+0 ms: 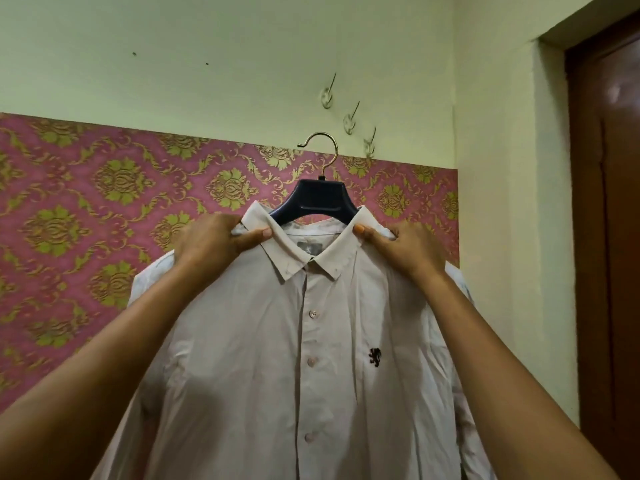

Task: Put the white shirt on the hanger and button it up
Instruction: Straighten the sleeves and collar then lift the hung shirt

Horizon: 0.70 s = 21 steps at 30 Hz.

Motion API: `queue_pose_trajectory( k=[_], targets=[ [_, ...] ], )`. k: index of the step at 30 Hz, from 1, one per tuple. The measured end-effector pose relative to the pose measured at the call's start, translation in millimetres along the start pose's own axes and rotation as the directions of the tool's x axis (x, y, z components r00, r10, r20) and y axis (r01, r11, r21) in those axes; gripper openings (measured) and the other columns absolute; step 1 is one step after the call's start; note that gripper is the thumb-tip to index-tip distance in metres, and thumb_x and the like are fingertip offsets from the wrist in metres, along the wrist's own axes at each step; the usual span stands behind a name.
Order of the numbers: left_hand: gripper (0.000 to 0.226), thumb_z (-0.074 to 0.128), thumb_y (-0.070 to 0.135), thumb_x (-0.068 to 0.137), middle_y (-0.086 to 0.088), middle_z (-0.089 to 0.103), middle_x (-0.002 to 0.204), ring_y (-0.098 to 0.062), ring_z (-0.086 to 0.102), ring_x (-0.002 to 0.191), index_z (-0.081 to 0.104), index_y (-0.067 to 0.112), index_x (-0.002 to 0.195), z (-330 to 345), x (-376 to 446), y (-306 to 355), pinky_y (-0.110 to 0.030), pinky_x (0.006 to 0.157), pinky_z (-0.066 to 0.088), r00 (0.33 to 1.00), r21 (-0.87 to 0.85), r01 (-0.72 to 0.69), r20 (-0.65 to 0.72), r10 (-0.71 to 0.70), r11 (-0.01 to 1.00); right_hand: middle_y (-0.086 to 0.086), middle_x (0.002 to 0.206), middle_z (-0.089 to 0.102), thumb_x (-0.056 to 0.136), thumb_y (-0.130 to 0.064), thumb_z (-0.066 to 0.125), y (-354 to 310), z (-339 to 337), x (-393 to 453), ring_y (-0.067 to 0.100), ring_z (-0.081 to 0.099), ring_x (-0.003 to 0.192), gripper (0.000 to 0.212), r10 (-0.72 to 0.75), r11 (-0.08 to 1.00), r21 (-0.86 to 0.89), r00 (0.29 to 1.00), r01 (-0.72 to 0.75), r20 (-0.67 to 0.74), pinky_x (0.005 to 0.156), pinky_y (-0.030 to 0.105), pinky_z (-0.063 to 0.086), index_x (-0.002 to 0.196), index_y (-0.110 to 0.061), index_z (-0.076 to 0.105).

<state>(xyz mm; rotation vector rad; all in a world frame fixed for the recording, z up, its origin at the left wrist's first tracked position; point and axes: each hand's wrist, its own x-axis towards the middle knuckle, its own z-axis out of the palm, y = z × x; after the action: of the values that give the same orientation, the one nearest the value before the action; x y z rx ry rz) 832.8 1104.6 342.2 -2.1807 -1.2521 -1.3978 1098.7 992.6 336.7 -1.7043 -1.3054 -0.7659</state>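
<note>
The white shirt (263, 358) hangs on a dark blue hanger (313, 197) held up in front of the wall. Its front placket is closed, with three buttons showing down the middle and a small dark logo on the chest. My left hand (214, 242) pinches the left side of the collar and shoulder. My right hand (403, 249) pinches the right side of the collar. The hanger's gold hook (323, 147) sticks up free, touching nothing. The hanger's arms are hidden inside the shirt.
Three clear wall hooks (349, 121) run in a slanted row just above and right of the hanger's hook. Pink and gold patterned wallpaper (86, 202) covers the lower wall. A brown door (609, 237) stands at the right.
</note>
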Motion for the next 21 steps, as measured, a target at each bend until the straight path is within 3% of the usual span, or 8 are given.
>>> queue_pose_trajectory(
  k=[7, 9, 11, 13, 17, 21],
  targets=[
    [0.060, 0.046, 0.076, 0.073, -0.006, 0.061, 0.071, -0.030, 0.056, 0.070, 0.058, 0.017, 0.068, 51.7, 110.1, 21.8, -0.032, 0.057, 0.035, 0.994, -0.011, -0.004, -0.108, 0.003, 1.000, 0.004, 0.052, 0.044, 0.075, -0.076, 0.037, 38.2, 45.8, 125.1, 0.021, 0.042, 0.048, 0.068, -0.114, 0.992, 0.048, 0.988, 0.120, -0.104, 0.045, 0.028, 0.022, 0.049, -0.014, 0.031],
    [0.058, 0.046, 0.074, 0.075, -0.006, 0.059, 0.072, -0.029, 0.054, 0.069, 0.052, 0.018, 0.063, 58.4, 142.5, 26.6, -0.032, 0.056, 0.034, 0.993, 0.018, -0.013, -0.118, 0.015, 1.000, 0.003, 0.053, 0.046, 0.074, -0.079, 0.038, 44.3, 55.0, 160.7, 0.022, 0.045, 0.050, 0.069, -0.140, 0.987, 0.056, 0.982, 0.148, -0.124, 0.047, 0.029, 0.025, 0.049, -0.014, 0.033],
    [0.054, 0.044, 0.073, 0.078, -0.004, 0.055, 0.075, -0.029, 0.055, 0.073, 0.055, 0.021, 0.071, 64.8, 175.2, 30.6, -0.033, 0.058, 0.035, 0.989, 0.071, -0.031, -0.140, 0.041, 0.997, 0.004, 0.058, 0.051, 0.072, -0.082, 0.036, 49.1, 63.9, 196.9, 0.022, 0.049, 0.055, 0.070, -0.159, 0.984, 0.059, 0.976, 0.170, -0.150, 0.051, 0.029, 0.031, 0.051, -0.015, 0.041],
    [0.051, 0.043, 0.072, 0.079, -0.004, 0.057, 0.080, -0.030, 0.057, 0.077, 0.056, 0.023, 0.077, 71.9, 205.3, 30.6, -0.033, 0.061, 0.037, 0.984, 0.080, -0.041, -0.172, 0.055, 0.996, 0.004, 0.066, 0.055, 0.075, -0.081, 0.034, 50.3, 70.1, 226.4, 0.023, 0.051, 0.062, 0.071, -0.168, 0.984, 0.038, 0.974, 0.175, -0.155, 0.054, 0.029, 0.034, 0.061, -0.014, 0.055],
    [0.055, 0.038, 0.074, 0.079, -0.007, 0.061, 0.086, -0.028, 0.052, 0.074, 0.056, 0.023, 0.076, 80.3, 252.4, 30.7, -0.033, 0.062, 0.038, 0.975, 0.136, -0.082, -0.195, 0.108, 0.987, 0.004, 0.071, 0.053, 0.080, -0.075, 0.031, 51.6, 80.2, 263.3, 0.025, 0.050, 0.068, 0.068, -0.143, 0.990, -0.035, 0.975, 0.139, -0.169, 0.060, 0.031, 0.035, 0.061, -0.013, 0.052],
    [0.060, 0.032, 0.075, 0.081, -0.002, 0.055, 0.083, -0.026, 0.053, 0.076, 0.058, 0.022, 0.081, 84.5, 305.1, 35.8, -0.033, 0.064, 0.039, 0.964, 0.216, -0.130, -0.200, 0.175, 0.968, 0.006, 0.079, 0.057, 0.078, -0.078, 0.028, 57.0, 94.5, 308.4, 0.026, 0.053, 0.073, 0.076, -0.089, 0.996, -0.018, 0.978, 0.087, -0.190, 0.066, 0.032, 0.037, 0.074, -0.011, 0.062]
  ],
)
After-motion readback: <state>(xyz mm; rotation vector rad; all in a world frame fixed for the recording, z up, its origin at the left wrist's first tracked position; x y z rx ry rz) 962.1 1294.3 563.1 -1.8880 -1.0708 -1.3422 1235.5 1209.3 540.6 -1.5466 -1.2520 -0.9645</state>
